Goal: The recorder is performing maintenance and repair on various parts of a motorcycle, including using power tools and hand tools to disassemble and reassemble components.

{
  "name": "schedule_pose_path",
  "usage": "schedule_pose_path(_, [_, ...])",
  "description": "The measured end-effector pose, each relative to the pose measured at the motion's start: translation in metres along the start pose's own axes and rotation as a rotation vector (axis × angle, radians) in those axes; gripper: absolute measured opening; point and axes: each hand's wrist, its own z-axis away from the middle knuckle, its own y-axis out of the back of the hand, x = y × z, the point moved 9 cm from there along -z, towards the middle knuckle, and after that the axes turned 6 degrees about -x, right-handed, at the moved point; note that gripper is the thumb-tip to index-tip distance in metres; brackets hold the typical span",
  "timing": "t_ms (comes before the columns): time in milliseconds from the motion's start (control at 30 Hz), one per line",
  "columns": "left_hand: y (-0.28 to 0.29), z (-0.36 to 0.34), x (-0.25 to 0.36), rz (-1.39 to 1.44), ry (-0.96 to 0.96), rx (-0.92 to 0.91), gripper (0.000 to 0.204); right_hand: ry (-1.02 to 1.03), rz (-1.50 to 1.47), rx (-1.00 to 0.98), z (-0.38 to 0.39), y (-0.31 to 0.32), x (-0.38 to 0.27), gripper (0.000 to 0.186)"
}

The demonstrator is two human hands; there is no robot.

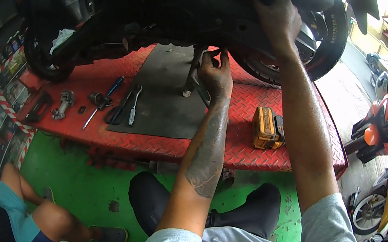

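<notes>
A dark scooter (195, 5) stands on a red tread-plate lift (240, 149), with its wheel (339, 40) on my right. My left hand (216, 73) reaches up to its underside, close beside the stand (191, 76). The thumb and fingertips are pinched together there; whatever lies between them is too small and dark to make out. My right hand (281, 22) is raised against the lower side of the body, just above the wheel. Its fingers disappear into the shadow of the dark panel, so their grip is hidden.
A black mat (162, 116) bears a ratchet (135, 104). Left of it lie a blue-handled screwdriver (115, 86) and a metal part (64, 103). A yellow-and-black battery pack (264, 128) sits near the lift's front edge. A seated person (52, 221) is at left; parked motorcycles (384, 125) stand at right.
</notes>
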Motion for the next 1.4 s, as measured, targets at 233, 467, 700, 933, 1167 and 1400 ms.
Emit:
schedule_pose_path(233, [0.005,0.003,0.013,-0.010,-0.152,0.143,0.019,0.079,-0.119,-0.010,0.003,-0.007,-0.005,0.048])
schedule_pose_path(467, [0.004,0.004,0.014,0.027,-0.125,0.122,0.016,0.017,-0.089,0.014,-0.002,-0.009,0.001,0.044])
schedule_pose_path(700, [0.041,0.011,0.022,0.227,-0.123,0.244,0.019,0.091,-0.081,0.129,0.007,-0.009,0.000,0.035])
schedule_pose_path(933, [0.058,-0.057,0.076,0.451,0.030,0.014,0.025,0.304,-0.303,0.298,0.023,0.006,-0.010,0.019])
schedule_pose_path(1167, [0.019,-0.142,0.155,-0.720,-0.144,-0.200,0.043,0.127,-0.855,0.385,0.037,0.018,0.016,0.028])
schedule_pose_path(1400, [0.027,-0.132,0.168,-0.670,-0.300,-0.095,0.030,-0.662,-1.998,0.012,0.139,-0.045,0.047,0.025])
